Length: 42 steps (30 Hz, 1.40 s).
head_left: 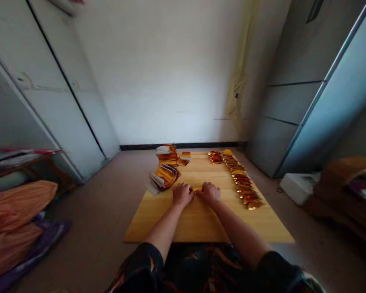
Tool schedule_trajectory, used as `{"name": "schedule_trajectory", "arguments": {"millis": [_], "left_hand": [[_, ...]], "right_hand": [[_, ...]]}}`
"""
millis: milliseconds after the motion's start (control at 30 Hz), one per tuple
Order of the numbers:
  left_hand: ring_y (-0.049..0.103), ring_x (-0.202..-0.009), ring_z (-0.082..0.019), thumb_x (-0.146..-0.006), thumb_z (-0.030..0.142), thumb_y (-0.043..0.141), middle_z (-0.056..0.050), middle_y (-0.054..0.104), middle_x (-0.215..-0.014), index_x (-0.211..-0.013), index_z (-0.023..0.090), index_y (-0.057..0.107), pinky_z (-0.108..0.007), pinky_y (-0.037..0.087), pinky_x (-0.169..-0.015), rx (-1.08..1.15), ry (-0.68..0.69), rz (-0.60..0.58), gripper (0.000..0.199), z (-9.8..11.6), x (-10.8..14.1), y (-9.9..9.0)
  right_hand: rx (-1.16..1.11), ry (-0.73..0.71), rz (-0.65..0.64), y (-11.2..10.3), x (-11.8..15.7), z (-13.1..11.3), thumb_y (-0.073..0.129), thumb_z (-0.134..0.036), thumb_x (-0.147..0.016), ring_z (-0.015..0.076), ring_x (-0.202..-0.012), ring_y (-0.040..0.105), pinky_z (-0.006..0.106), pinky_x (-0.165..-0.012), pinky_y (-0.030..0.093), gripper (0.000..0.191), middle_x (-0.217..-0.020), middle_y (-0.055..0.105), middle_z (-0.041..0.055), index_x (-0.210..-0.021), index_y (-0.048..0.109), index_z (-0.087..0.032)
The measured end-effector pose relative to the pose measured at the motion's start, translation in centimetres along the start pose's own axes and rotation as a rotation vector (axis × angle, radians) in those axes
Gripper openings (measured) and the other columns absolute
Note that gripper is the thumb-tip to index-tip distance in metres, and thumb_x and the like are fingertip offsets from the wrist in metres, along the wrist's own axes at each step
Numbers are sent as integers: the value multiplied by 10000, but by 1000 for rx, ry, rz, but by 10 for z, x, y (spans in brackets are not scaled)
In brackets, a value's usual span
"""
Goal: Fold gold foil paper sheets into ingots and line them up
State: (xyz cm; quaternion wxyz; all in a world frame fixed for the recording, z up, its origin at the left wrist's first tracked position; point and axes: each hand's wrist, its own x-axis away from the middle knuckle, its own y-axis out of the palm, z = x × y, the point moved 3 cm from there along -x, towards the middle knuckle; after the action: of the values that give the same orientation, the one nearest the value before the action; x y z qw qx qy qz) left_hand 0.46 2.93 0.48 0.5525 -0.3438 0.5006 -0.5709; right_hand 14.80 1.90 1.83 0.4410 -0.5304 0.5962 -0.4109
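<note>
Both my hands meet over the middle of a light wooden board. My left hand (183, 195) pinches one end of a small piece of gold foil paper (196, 190), and my right hand (210, 193) pinches its other end. The piece is narrow and mostly covered by my fingers. Beyond my left hand lies a fanned stack of gold and white sheets (165, 177), with another stack (166, 155) behind it. A row of folded gold pieces (243, 183) runs along the board's right side.
The wooden board (201, 228) rests low in front of me. A grey cabinet or fridge (280, 101) stands at right, with a white box (299, 187) beside it. Orange cloth (18, 207) lies at left. A white wall is behind.
</note>
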Motion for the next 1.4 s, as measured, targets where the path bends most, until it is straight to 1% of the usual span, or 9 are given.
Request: {"name": "schedule_trajectory", "arguments": {"millis": [167, 367, 667, 833, 900, 1033, 1100, 1200, 1400], "left_hand": [[520, -1038, -213, -822, 386, 561, -43, 633, -1032, -946, 235, 644, -340, 357, -834, -16, 1, -25, 212, 1, 2, -3], [518, -1029, -208, -796, 382, 588, -30, 627, -1019, -950, 271, 666, -323, 356, -821, 4, -7, -11, 205, -5, 2, -3], [507, -1033, -193, -821, 227, 528, -7, 630, -1015, -973, 341, 695, -319, 346, -847, 64, 63, -40, 253, -17, 3, -1], [509, -1036, -179, -841, 156, 459, 6, 639, -1024, -1019, 363, 683, -321, 340, -873, 81, 85, -49, 353, -20, 4, -1], [510, -1040, -180, -843, 177, 470, 6, 637, -1042, -1029, 355, 678, -321, 340, -882, 77, 82, -55, 331, -20, 4, 0], [518, -1038, -195, -854, 272, 488, 0, 639, -1066, -1053, 325, 658, -334, 352, -878, 85, 69, -10, 267, -19, 3, 1], [521, -1038, -202, -839, 298, 515, -12, 641, -1076, -1104, 300, 630, -338, 359, -878, 87, 59, 17, 289, -18, 3, 1], [522, -1039, -210, -800, 291, 571, -30, 639, -1083, -1126, 265, 609, -340, 364, -883, 79, 51, 38, 329, -19, 4, 3], [521, -1008, -204, -777, 237, 593, -37, 628, -1029, -1056, 234, 606, -325, 371, -870, 117, 94, 112, 280, -18, 6, 3]], "right_hand": [[-5, 51, -41, 1, -3, 0, 631, -497, -732, 223, -938, 604, 323, -768, 394, 352, -1005, 648, 83, -918, 610, -199], [-88, 63, -91, 5, -10, 11, 615, -352, -745, 186, -920, 607, 271, -736, 392, 233, -1006, 660, 47, -938, 636, -223], [-121, -34, -129, 11, -21, 30, 521, -181, -796, 143, -904, 608, 199, -731, 398, 227, -1006, 680, 26, -927, 696, -240], [-99, -53, -122, 12, -22, 31, 531, -184, -808, 153, -928, 603, 210, -742, 404, 318, -1078, 649, 50, -1105, 632, -241], [-84, -53, -119, 14, -22, 31, 535, -182, -805, 163, -940, 600, 220, -743, 404, 356, -1106, 626, 70, -1150, 604, -233], [-66, -58, -116, 15, -21, 30, 519, -217, -823, 172, -924, 603, 231, -729, 404, 258, -1081, 604, 75, -1052, 636, -226], [-66, -55, -106, 15, -20, 30, 513, -220, -826, 166, -909, 604, 231, -723, 404, 258, -1082, 594, 72, -1059, 625, -226], [-76, -49, -86, 15, -20, 30, 504, -192, -822, 157, -895, 602, 230, -722, 403, 277, -1092, 580, 71, -1076, 612, -223], [-130, -53, -39, 13, -17, 29, 538, -210, -813, 134, -844, 588, 217, -693, 400, 214, -1086, 563, 53, -1012, 616, -220]]}}
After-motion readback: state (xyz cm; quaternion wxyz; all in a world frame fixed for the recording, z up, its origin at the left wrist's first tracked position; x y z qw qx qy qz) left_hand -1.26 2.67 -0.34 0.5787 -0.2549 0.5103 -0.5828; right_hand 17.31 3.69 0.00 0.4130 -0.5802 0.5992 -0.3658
